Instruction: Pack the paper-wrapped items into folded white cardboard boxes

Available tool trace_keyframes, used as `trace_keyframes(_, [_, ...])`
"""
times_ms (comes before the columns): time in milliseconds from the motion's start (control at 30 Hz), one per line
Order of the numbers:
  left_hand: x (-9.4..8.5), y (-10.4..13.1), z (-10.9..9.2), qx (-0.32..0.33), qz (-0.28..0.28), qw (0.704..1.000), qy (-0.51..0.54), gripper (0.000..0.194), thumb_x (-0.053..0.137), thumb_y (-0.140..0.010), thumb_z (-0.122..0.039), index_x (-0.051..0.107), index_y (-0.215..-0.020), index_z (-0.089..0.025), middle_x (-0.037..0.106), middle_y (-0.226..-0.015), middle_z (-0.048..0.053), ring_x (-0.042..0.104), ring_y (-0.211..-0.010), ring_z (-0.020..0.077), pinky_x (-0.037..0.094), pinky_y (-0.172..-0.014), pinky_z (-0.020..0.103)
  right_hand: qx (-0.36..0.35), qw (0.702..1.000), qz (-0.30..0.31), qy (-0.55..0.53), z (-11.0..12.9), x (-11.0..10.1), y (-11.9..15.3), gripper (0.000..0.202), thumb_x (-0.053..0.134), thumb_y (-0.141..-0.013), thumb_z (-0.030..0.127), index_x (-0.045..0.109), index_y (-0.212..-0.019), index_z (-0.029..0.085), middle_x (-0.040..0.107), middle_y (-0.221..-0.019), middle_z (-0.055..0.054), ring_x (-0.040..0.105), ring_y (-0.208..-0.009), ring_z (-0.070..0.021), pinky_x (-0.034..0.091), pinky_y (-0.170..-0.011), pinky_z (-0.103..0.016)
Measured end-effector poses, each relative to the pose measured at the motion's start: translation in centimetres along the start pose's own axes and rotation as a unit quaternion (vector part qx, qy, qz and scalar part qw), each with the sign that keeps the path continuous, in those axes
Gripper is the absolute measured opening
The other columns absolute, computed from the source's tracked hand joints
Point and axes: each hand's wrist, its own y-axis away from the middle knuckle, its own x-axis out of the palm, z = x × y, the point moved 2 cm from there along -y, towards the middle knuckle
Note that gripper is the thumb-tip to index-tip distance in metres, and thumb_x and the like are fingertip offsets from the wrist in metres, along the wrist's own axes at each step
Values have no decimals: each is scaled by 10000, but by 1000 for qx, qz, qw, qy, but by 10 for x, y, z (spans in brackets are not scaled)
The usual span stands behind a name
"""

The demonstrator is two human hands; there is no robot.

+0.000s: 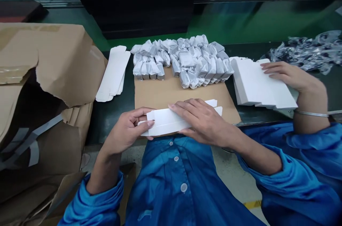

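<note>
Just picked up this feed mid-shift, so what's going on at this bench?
A person in a blue smock holds a flat white folded carton blank in both hands: left hand at its end flaps, right hand across its top. It sits over a brown cardboard sheet carrying grey foil-wrapped packets. A co-worker's hand rests on a stack of white blanks.

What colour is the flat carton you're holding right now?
Plain white carton, held by both hands; clearest in the head view.
</note>
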Motion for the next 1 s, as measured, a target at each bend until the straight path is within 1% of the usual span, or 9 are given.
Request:
trace_keyframes(300, [15,-12,6,70,-112,978,-160,161,685,-779,-271,751,-902,-191,734,-800,13,675,-653,156,567,-446,214,4,994,-16,111,7,6,4,500,507,-953,221,474,-1407,14,632,-1288,-214,594,-1059,-316,505,-898,-453])
trace_keyframes(467, [6,-17,-1,114,-158,958,-212,115,651,-732,-140,745,-771,-193,742,-771,3,672,-655,133,536,-532,196,16,991,-46,121,9,11,8,399,446,-940,98,562,-1320,64,680,-1240,-172,631,-1075,-291,523,-898,-422])
trace_keyframes(600, [15,-6,-2,219,-244,943,-59,343,627,-888,-311,620,-1224,-247,749,-954,26,702,-668,149,583,-588,268,139,972,-145,120,-2,10,5,453,499,-970,237,493,-1400,93,682,-1229,-195,656,-1028,-319,542,-835,-458])
trace_keyframes(667, [35,-1,3,287,-256,923,-21,489,575,-935,-424,479,-1386,-263,702,-1187,91,733,-913,206,617,-757,349,201,949,-203,131,-1,15,2,517,532,-963,293,459,-1427,78,676,-1212,-228,661,-1008,-345,540,-810,-482])
trace_keyframes(733, [59,-1,11,304,-222,926,-36,682,590,-910,-526,336,-1485,-260,577,-1396,154,660,-1164,266,587,-910,408,208,947,-214,121,9,26,-1,528,521,-966,279,435,-1446,76,665,-1220,-240,659,-1027,-347,538,-826,-484])
trace_keyframes(800, [74,-6,18,276,-234,930,-68,837,623,-871,-576,215,-1528,-256,505,-1457,175,618,-1220,278,567,-943,404,173,967,-180,53,22,35,-3,554,498,-977,291,393,-1477,78,634,-1272,-244,638,-1108,-339,542,-870,-477])
trace_keyframes(867, [74,-11,21,232,-287,923,-113,789,640,-861,-563,281,-1487,-243,534,-1402,152,637,-1151,258,567,-895,369,146,978,-130,-78,29,36,-3,624,535,-969,379,359,-1505,112,597,-1340,-217,595,-1210,-313,543,-939,-464])
trace_keyframes(933, [67,-15,20,209,-293,918,-167,673,675,-835,-538,435,-1377,-218,577,-1317,121,643,-1092,250,557,-859,350,170,954,-124,-214,25,27,-2,660,604,-932,462,396,-1493,183,603,-1332,-160,598,-1193,-269,552,-942,-433])
trace_keyframes(1000, [59,-16,17,222,-265,917,-200,608,689,-815,-531,511,-1295,-204,604,-1249,105,639,-1071,251,545,-850,347,195,919,-141,-312,15,16,-3,566,648,-912,457,508,-1414,236,641,-1213,-100,632,-1046,-211,566,-869,-374])
